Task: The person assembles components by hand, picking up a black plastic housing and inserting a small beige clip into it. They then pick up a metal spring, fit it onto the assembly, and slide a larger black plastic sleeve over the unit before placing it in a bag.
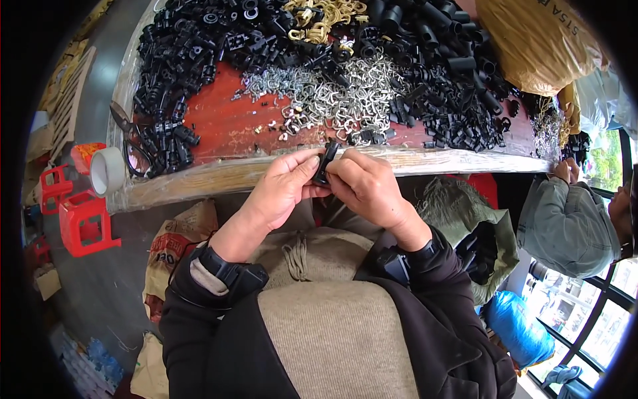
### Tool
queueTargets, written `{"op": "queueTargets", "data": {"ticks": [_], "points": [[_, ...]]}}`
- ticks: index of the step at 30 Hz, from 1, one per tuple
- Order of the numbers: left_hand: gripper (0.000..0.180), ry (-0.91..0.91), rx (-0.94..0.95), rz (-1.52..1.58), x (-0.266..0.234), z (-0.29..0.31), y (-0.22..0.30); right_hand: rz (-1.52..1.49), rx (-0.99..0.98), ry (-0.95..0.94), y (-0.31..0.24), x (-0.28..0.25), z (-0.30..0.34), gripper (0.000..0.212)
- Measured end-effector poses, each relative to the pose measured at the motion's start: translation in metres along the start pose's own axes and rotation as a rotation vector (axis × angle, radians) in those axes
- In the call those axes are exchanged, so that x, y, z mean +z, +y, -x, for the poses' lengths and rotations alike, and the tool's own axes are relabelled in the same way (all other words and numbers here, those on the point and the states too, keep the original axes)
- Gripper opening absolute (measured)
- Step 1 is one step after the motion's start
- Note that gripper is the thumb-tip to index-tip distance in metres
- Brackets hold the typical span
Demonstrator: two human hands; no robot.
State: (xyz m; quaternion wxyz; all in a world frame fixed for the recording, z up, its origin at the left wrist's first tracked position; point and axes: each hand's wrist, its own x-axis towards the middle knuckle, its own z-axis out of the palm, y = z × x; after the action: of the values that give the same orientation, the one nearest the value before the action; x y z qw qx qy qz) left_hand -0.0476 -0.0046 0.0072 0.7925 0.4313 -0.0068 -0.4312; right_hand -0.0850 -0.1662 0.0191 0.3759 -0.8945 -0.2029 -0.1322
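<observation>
Close to the table's front edge, my two hands meet over a small black plastic part (325, 163). My left hand (287, 179) pinches it between thumb and fingers from the left. My right hand (367, 181) closes on its right side with bent fingers, which hide some of the part. Just beyond my hands lies a spread of small silver metal clips (352, 100) on the red tabletop (229, 113). Black plastic fittings (176, 50) are heaped at the far left, and small black pieces (458, 120) lie to the right.
Tan clips (325, 16) and black tubes (432, 30) lie farther back. Scissors (123, 123) and a tape roll (107, 171) are at the left corner. Red stools (85, 223) stand left; an open sack (495, 249) is beside my right arm. A person (565, 223) works at right.
</observation>
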Motion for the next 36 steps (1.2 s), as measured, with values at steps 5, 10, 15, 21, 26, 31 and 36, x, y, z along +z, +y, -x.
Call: {"op": "queueTargets", "data": {"ticks": [5,10,15,21,26,31,36], "points": [[0.034,-0.015,-0.022,0.019,0.002,0.006,-0.005,0.002,0.018,-0.029,-0.001,0.002,0.005,0.013],[0.033,-0.045,-0.06,-0.025,0.008,0.006,-0.007,-0.017,0.056,-0.094,-0.002,-0.005,0.006,0.011],[0.033,-0.054,-0.119,-0.091,0.013,0.001,-0.007,-0.035,0.095,-0.164,0.002,-0.014,0.003,0.01],[0.031,-0.012,-0.076,0.075,0.002,0.01,-0.002,-0.306,0.171,-0.126,-0.006,-0.007,-0.009,0.007],[0.034,-0.122,0.056,0.267,0.001,-0.019,-0.021,0.204,0.424,0.078,0.036,-0.029,0.015,0.014],[0.019,0.011,0.125,0.223,0.017,-0.033,-0.026,0.229,0.367,-0.193,0.071,-0.029,0.015,0.017],[0.018,0.015,0.162,0.237,0.005,-0.042,-0.027,0.175,0.349,-0.181,0.068,-0.008,-0.003,0.017]]}}
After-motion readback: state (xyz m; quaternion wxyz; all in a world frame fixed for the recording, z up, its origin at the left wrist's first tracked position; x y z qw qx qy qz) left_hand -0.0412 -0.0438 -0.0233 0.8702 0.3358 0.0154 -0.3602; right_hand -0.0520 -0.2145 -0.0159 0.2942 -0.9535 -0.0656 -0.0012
